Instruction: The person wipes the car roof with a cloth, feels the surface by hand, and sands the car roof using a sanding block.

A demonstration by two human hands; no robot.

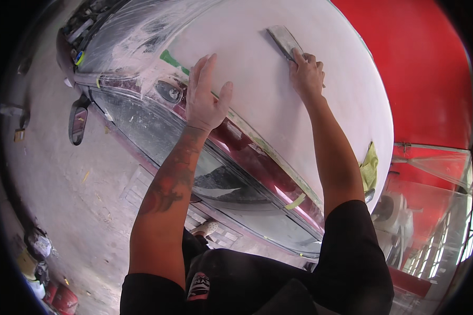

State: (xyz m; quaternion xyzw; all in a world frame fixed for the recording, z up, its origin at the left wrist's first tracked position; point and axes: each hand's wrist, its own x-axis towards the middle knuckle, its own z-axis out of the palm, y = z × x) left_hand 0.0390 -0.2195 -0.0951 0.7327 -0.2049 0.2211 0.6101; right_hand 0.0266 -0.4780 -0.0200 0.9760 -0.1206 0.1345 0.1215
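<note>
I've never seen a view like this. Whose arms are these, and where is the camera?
There's no machine here: these are a person's own arms. The single picture comes from a wide fisheye camera worn on the head, looking down, so straight edges bend. The right hand grips a flat sanding block over a car's pale roof. The left hand is open and empty; whether it touches the car isn't clear. A yellow-green cloth lies by the roof's edge, and clear plastic sheeting covers the windshield area.
</note>
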